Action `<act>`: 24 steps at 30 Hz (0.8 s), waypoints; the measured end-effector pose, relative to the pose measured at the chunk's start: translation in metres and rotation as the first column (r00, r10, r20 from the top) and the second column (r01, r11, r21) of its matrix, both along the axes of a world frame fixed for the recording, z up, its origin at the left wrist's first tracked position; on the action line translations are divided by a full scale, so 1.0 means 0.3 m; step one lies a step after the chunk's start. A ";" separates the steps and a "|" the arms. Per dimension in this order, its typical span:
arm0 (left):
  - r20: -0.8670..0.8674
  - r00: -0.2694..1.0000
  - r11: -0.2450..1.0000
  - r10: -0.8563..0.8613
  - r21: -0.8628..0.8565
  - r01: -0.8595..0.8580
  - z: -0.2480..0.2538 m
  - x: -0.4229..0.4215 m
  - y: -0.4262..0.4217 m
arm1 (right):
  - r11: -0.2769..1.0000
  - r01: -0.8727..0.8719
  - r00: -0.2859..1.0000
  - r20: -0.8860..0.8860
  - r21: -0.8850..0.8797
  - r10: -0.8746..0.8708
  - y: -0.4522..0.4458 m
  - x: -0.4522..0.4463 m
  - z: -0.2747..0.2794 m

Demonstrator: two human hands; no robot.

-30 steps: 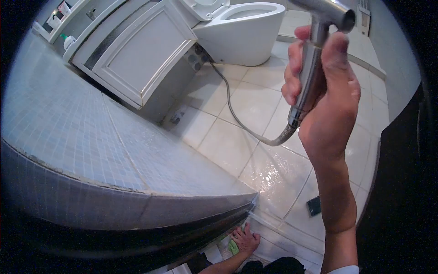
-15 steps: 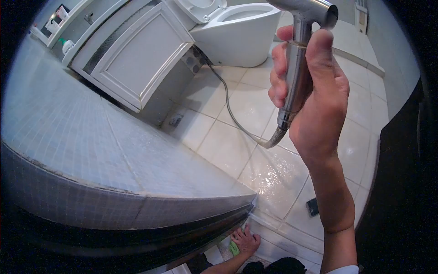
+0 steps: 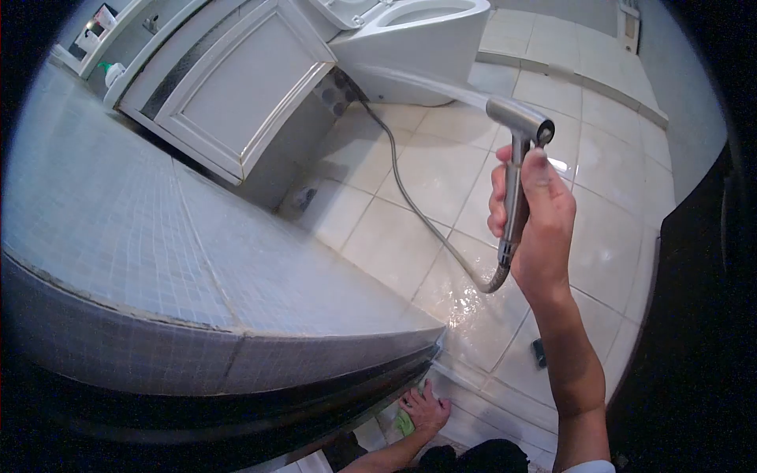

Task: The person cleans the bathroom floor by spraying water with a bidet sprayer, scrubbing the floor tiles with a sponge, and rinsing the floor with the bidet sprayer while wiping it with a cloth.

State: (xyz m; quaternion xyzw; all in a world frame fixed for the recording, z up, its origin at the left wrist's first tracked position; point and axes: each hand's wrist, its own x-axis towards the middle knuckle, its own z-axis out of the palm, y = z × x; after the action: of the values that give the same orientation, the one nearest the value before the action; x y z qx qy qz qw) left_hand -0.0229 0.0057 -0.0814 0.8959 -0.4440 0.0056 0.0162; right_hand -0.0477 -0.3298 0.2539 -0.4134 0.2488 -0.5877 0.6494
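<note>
My right hand (image 3: 544, 221) is wrapped round the handle of a metal sprayer (image 3: 516, 118), thumb near its top. A spray of water leaves the head leftward, across the lower side of the white toilet (image 3: 426, 55). From the handle's lower end a grey hose (image 3: 402, 177) curves over the floor to the cabinet's underside. At the bottom, my left hand (image 3: 426, 411) rests low beside the tiled wall's corner, its fingers bent and somewhat apart over a green cloth (image 3: 404, 423). The cloth is partly hidden under this hand.
A white cabinet (image 3: 248, 87) stands at the upper left, above a floor drain (image 3: 303, 199). The blue tiled wall (image 3: 197, 276) fills the left. A small dark object (image 3: 538, 353) lies on the wet floor tiles (image 3: 473, 315), beside my right forearm. A dark edge borders the right.
My right hand and the sprayer have moved down and farther away, and the head has turned toward the toilet. Water spray now shows. The hose has shifted lower; my left hand stays in place.
</note>
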 end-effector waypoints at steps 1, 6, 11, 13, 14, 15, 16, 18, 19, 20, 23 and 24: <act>-0.001 1.000 1.000 -0.006 -0.019 0.006 0.003 0.000 -0.001 | 1.000 -0.014 1.000 -0.010 0.024 0.014 0.006 0.001 -0.020; 0.015 1.000 1.000 -0.015 -0.027 0.016 0.010 0.001 -0.009 | 0.997 -0.027 1.000 -0.007 0.071 0.027 0.030 0.016 -0.068; 0.010 1.000 0.999 -0.023 -0.049 0.024 0.021 0.004 -0.016 | 0.998 0.036 0.999 -0.037 0.054 -0.034 0.035 0.013 -0.080; 0.027 0.999 1.000 -0.022 -0.012 0.022 0.019 0.003 -0.016 | 0.995 0.071 0.996 -0.062 0.067 -0.067 0.034 0.006 -0.089; 0.025 0.999 1.000 -0.021 -0.010 0.021 0.017 0.002 -0.014 | 0.995 0.070 0.996 -0.064 0.068 -0.065 0.034 0.001 -0.097; 0.023 0.999 1.000 -0.023 -0.013 0.023 0.018 0.002 -0.014 | 0.994 0.075 0.995 -0.074 0.081 -0.069 0.034 -0.003 -0.105; 0.023 0.999 1.000 -0.026 -0.016 0.026 0.019 0.003 -0.015 | 0.992 0.081 0.994 -0.083 0.093 -0.073 0.035 -0.006 -0.112; 0.019 1.000 0.999 -0.023 -0.025 0.023 0.018 0.003 -0.017 | 0.992 0.082 0.993 -0.087 0.101 -0.074 0.040 -0.011 -0.124; 0.016 1.000 0.999 -0.022 -0.036 0.022 0.018 0.004 -0.017 | 0.991 0.085 0.993 -0.091 0.106 -0.076 0.043 -0.012 -0.129; 0.016 1.000 0.999 -0.021 -0.036 0.021 0.017 0.005 -0.016 | 0.991 0.084 0.993 -0.091 0.107 -0.075 0.044 -0.012 -0.134; 0.016 1.000 0.999 -0.022 -0.046 0.023 0.008 0.005 -0.013 | 0.989 0.084 0.993 -0.087 0.119 -0.074 0.049 -0.014 -0.150; 0.020 1.000 0.998 -0.021 -0.058 0.022 0.007 0.006 -0.014 | 0.988 0.095 0.992 -0.094 0.122 -0.083 0.050 -0.015 -0.156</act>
State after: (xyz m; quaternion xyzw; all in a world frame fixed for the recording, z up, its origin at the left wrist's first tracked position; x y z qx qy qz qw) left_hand -0.0213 0.0016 -0.0792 0.8900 -0.4534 0.0269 0.0383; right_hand -0.0521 -0.3147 0.2072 -0.3856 0.3323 -0.5803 0.6358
